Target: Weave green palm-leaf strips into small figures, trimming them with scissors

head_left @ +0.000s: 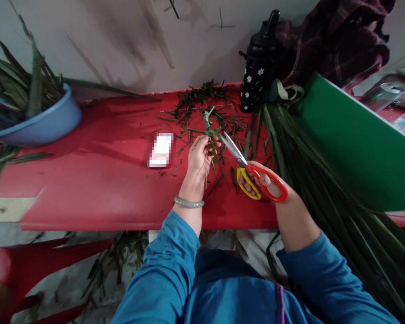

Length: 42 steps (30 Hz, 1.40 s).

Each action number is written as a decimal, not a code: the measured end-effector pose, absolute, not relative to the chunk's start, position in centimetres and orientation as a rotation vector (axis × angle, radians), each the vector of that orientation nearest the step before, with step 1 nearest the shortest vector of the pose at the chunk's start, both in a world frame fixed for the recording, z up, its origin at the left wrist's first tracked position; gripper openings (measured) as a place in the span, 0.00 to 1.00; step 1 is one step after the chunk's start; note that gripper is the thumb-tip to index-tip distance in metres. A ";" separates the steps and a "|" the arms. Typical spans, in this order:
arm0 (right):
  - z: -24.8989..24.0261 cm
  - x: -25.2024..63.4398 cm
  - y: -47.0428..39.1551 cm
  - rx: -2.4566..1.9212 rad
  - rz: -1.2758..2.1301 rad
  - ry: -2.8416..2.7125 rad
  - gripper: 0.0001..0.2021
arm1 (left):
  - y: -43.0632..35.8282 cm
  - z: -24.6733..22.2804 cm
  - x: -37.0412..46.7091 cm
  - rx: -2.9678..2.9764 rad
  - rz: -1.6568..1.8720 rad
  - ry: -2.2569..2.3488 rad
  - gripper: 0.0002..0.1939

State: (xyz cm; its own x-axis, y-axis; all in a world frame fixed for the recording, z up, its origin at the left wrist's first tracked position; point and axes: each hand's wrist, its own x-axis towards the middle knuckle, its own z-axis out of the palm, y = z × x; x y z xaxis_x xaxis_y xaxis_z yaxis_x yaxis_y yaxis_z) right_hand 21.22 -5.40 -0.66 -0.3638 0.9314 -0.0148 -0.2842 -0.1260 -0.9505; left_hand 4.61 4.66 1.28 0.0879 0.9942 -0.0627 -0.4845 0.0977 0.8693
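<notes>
Pinched in the fingers of my left hand [200,155] is a small woven green leaf piece [207,118], its knotted top pointing away from me and thin strips hanging below. My right hand [261,180] holds a pair of scissors [239,157] with one red and one yellow handle loop. The silver blades point up and left, with their tips close beside the leaf strips at my left fingers. Whether the blades touch a strip I cannot tell.
Leaf scraps [202,96] litter the red table [97,189]. A blurred white rectangle [161,150] lies left of my hands. A blue basin [67,112] of leaves stands left. At right are a black flowered bottle [256,67], long green leaves [310,180] and a green board [344,148].
</notes>
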 end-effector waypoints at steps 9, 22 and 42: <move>-0.5 21.0 -4.7 -0.971 1.296 -1.038 0.33 | 4.6 1.6 4.5 0.825 1.305 0.856 0.05; -3.8 21.1 -2.9 -1.626 0.640 -1.414 0.25 | 4.1 1.4 5.1 1.017 1.269 0.877 0.05; -1.0 20.2 -4.5 -1.326 0.738 -1.091 0.16 | 3.0 0.5 6.4 1.302 1.073 0.716 0.08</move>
